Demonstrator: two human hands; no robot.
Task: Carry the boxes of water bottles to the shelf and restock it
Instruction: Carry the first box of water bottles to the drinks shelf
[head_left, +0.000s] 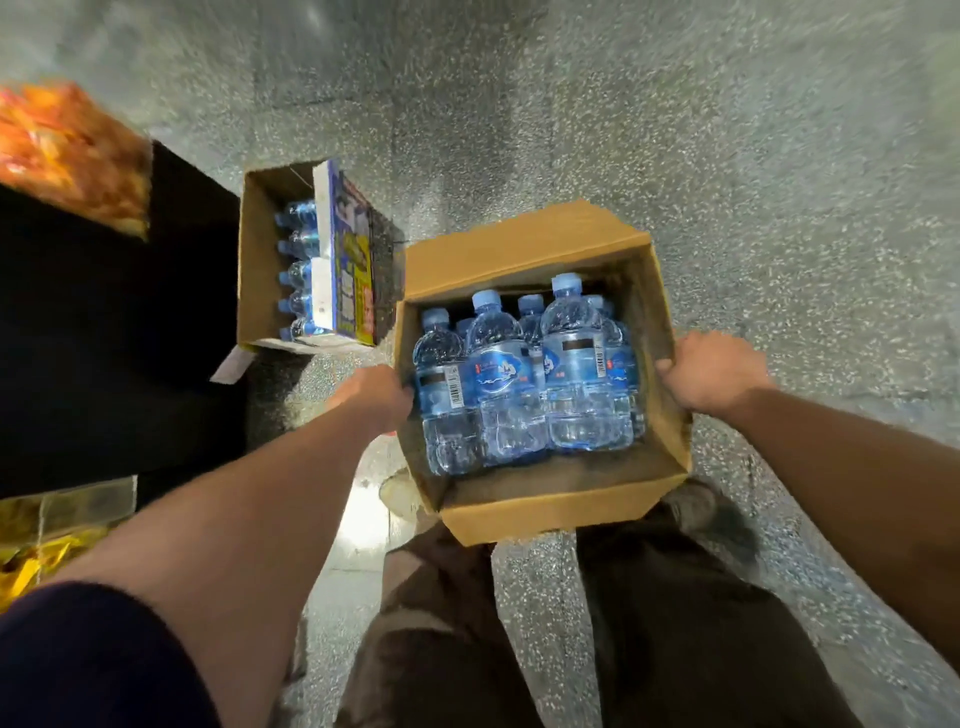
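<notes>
No wording is legible: the bottle labels (497, 372) bear barcodes, the printed flap (354, 270) is blurred.

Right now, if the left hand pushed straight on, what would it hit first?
The left hand grips the left wall of the box; straight on, it would probably meet the nearest water bottle inside.

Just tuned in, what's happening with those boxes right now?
A person holds an open cardboard box by its side walls, with the left hand gripping one edge and the right hand gripping the other. It is in front of their legs and seems to be off the floor. Water bottles stand upright inside and fill only part of it. A second open box, also holding bottles, sits on the speckled floor to the left, beside a dark display unit.
</notes>
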